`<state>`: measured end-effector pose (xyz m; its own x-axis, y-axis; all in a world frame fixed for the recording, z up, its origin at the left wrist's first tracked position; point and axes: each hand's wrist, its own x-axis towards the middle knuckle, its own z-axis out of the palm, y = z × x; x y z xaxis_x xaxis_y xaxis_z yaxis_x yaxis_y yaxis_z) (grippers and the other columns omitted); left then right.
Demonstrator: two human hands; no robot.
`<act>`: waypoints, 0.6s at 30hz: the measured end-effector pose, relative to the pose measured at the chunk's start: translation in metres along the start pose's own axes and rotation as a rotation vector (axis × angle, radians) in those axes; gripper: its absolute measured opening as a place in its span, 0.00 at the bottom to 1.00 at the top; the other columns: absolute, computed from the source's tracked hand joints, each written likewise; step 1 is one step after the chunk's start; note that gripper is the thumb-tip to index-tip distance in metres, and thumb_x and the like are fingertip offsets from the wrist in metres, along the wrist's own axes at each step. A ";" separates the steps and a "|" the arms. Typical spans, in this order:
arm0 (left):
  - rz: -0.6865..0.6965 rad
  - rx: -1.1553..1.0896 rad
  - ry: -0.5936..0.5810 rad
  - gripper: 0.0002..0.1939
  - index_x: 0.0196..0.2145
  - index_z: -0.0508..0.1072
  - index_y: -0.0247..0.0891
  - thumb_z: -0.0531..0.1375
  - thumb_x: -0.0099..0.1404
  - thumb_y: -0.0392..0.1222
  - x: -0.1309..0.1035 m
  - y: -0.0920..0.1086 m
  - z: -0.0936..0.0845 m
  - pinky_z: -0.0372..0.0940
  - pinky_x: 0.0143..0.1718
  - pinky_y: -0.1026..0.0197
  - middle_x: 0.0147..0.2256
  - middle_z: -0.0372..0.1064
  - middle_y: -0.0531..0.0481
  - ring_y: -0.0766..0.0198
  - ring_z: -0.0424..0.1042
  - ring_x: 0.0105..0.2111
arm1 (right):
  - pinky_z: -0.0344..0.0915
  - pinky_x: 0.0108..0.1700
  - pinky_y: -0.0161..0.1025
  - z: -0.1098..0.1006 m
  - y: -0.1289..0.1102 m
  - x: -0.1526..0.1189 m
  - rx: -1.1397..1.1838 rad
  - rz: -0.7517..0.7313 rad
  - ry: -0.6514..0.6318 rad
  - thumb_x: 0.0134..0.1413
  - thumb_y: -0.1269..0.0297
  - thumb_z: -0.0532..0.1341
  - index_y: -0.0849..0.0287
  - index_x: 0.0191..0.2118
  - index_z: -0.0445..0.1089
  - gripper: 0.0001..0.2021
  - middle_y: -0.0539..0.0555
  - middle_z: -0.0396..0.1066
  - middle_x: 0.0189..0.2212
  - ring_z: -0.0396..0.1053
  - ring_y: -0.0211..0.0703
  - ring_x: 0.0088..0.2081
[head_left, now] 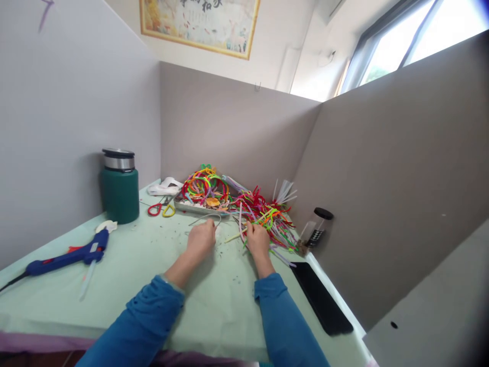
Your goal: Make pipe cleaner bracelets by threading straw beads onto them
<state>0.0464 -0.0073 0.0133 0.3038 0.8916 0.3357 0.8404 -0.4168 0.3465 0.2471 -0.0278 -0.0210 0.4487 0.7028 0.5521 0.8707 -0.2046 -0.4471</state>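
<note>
My left hand (201,238) is closed near the middle of the table, in front of the metal tray (198,208). A thin grey pipe cleaner (208,215) curves up in a loop from its fingers. My right hand (257,239) is pinched at the near edge of the pile of coloured pipe cleaners (267,211). Pale yellow and pink strips pass by its fingertips; what it grips is too small to make out. The two hands are apart. Bundled loops of coloured pipe cleaners (204,184) and small flat pieces lie in the tray.
A green bottle (121,196) stands at the left, behind a blue glue gun (69,257). Red and yellow-handled scissors (161,209) lie left of the tray. A black flat object (321,298) and a clear jar (318,228) are at the right. Grey partitions enclose the table.
</note>
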 end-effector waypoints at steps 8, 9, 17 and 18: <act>-0.089 -1.033 0.248 0.12 0.30 0.64 0.39 0.54 0.63 0.50 0.012 -0.006 -0.015 0.53 0.21 0.67 0.19 0.58 0.58 0.70 0.57 0.18 | 0.57 0.37 0.35 0.000 -0.017 -0.011 0.326 -0.228 0.023 0.64 0.56 0.51 0.58 0.37 0.71 0.15 0.54 0.73 0.31 0.67 0.42 0.33; -0.121 -1.154 0.237 0.12 0.30 0.64 0.39 0.56 0.61 0.51 0.013 -0.008 -0.016 0.50 0.19 0.68 0.18 0.56 0.59 0.72 0.54 0.16 | 0.57 0.37 0.35 0.000 -0.020 -0.013 0.359 -0.253 -0.017 0.63 0.56 0.52 0.58 0.40 0.71 0.14 0.54 0.73 0.33 0.68 0.41 0.33; -0.293 -1.720 0.136 0.16 0.28 0.62 0.37 0.65 0.55 0.48 0.020 -0.023 -0.022 0.39 0.13 0.71 0.15 0.50 0.64 0.77 0.42 0.12 | 0.55 0.29 0.34 0.009 -0.035 -0.024 0.680 -0.240 -0.323 0.60 0.55 0.54 0.58 0.29 0.70 0.15 0.47 0.64 0.19 0.62 0.38 0.24; -0.312 -1.736 0.131 0.16 0.28 0.62 0.37 0.65 0.56 0.47 0.021 -0.025 -0.021 0.39 0.13 0.71 0.15 0.50 0.63 0.78 0.42 0.12 | 0.54 0.28 0.34 0.011 -0.036 -0.024 0.735 -0.214 -0.358 0.59 0.55 0.55 0.58 0.26 0.68 0.16 0.46 0.62 0.17 0.60 0.38 0.22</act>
<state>0.0227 0.0177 0.0299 0.1322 0.9848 0.1127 -0.5726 -0.0170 0.8197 0.2023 -0.0301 -0.0257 0.0901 0.8749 0.4758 0.5216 0.3656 -0.7709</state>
